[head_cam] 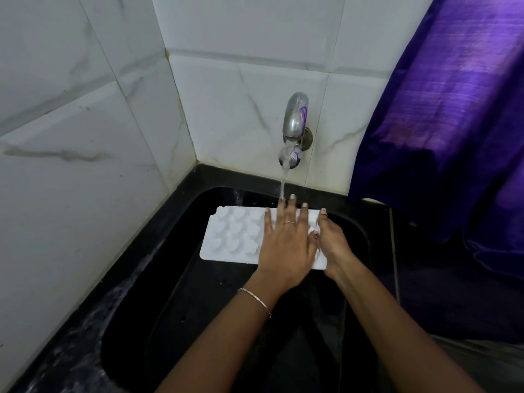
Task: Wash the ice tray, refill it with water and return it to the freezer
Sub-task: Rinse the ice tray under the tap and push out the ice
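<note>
A white ice tray (232, 236) with heart-shaped moulds is held level over the black sink (175, 282). My left hand (285, 245) lies flat on top of the tray's right half, fingers spread, a ring on one finger. My right hand (333, 245) grips the tray's right end, thumb on top, fingers underneath and hidden. The steel tap (295, 120) on the back wall runs, and its stream (283, 180) lands at the tray's far edge by my left fingertips.
White marble-look tiles cover the left and back walls, meeting in a corner. The black counter (85, 321) left of the sink is wet. A purple curtain (453, 109) hangs at the right, over the sink's right rim.
</note>
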A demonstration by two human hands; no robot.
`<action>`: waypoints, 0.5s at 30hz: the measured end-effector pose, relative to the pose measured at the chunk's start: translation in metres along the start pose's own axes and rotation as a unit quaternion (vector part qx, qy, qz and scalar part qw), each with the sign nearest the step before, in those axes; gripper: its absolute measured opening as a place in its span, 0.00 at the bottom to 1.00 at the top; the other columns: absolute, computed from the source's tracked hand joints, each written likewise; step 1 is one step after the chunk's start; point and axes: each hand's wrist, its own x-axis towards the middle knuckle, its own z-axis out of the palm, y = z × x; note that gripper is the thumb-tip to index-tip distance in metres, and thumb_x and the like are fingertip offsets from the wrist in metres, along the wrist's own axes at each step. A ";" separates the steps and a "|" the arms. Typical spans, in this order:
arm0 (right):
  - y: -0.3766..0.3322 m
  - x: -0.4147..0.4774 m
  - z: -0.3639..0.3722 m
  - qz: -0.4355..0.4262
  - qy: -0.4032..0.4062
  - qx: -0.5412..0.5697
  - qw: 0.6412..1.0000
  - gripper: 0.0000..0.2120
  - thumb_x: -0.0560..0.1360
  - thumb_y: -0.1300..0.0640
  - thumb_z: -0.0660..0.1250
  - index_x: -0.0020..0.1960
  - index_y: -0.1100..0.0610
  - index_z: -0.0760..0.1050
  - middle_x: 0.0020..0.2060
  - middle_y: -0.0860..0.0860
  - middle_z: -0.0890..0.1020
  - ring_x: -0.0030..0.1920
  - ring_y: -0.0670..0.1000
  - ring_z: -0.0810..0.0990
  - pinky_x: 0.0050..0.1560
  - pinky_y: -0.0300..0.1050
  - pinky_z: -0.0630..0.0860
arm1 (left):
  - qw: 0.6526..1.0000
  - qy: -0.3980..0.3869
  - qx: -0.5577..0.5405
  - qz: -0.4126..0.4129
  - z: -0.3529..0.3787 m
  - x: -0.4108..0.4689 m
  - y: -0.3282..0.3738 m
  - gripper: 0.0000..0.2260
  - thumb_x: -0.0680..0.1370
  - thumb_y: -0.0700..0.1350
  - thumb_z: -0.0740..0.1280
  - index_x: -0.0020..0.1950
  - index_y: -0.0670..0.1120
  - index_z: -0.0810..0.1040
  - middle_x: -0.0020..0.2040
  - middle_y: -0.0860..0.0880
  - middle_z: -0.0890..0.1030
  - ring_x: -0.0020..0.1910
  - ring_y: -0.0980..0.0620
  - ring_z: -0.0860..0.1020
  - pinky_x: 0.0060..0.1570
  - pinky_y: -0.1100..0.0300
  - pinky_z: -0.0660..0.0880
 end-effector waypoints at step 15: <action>-0.012 -0.003 0.010 -0.059 -0.015 0.027 0.998 0.20 0.80 0.41 0.56 0.53 0.55 0.78 0.49 0.55 0.85 0.49 0.56 0.84 0.46 0.50 0.82 | 0.996 0.022 -0.047 -0.072 -0.022 0.039 -0.050 0.31 0.80 0.64 0.45 0.77 0.47 0.60 0.76 0.47 0.63 0.76 0.48 0.57 0.76 0.50 0.46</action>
